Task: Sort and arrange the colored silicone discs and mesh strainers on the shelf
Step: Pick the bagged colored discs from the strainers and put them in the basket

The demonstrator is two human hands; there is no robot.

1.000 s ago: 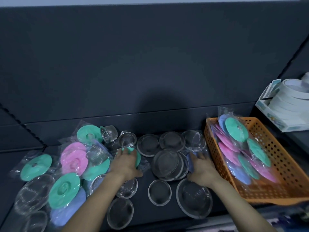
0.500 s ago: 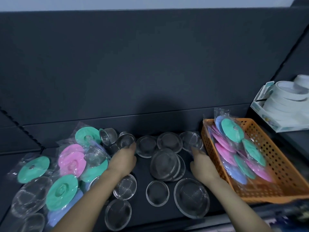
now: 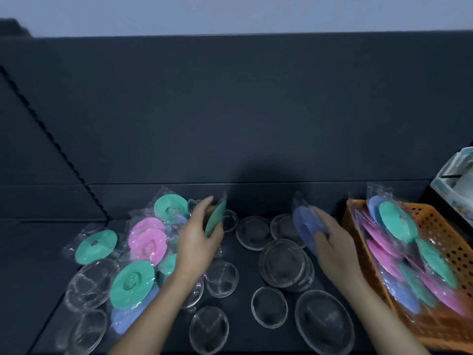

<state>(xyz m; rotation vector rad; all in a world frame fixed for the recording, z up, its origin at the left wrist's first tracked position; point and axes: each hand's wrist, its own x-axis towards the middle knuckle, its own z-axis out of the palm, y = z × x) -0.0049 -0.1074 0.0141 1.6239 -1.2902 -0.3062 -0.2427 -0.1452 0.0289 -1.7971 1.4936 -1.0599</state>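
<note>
The nearest trouble lies under my forearms. The loose strainers (image 3: 268, 307) at 6 o'clock sit close to the front edge of the shelf (image 3: 247, 275), and I judge that a careless sweep of either wrist could knock one off. Farther in, my left grip (image 3: 198, 242) is clenched on a green disc (image 3: 215, 220), held on edge clear of the shelf. My right grip (image 3: 332, 242) grasps a blue disc (image 3: 303, 226) the same way. Both discs seem to be in clear, slippery bags, so I think either could slide from my fingers and drop onto the strainers below. The soft silicone may also fold if I squeeze harder. Between my two grips the stack of strainers (image 3: 284, 262) sits unevenly and could slip apart if bumped. At 3 o'clock the orange basket (image 3: 446, 226) is already crowded with bagged discs lying askew, and I reckon one more pushed in could spill others over its rim. The strainers are shallow round bowls of fine grey mesh with shiny rims, in several sizes. The discs are flat and round with a raised centre, in green, pink and blue. A mixed heap (image 3: 148, 242) of them lies unsorted at 9 o'clock, overlapping some strainers. A row of strainers (image 3: 253, 231) lies at 12 o'clock, near the dark back wall.
</note>
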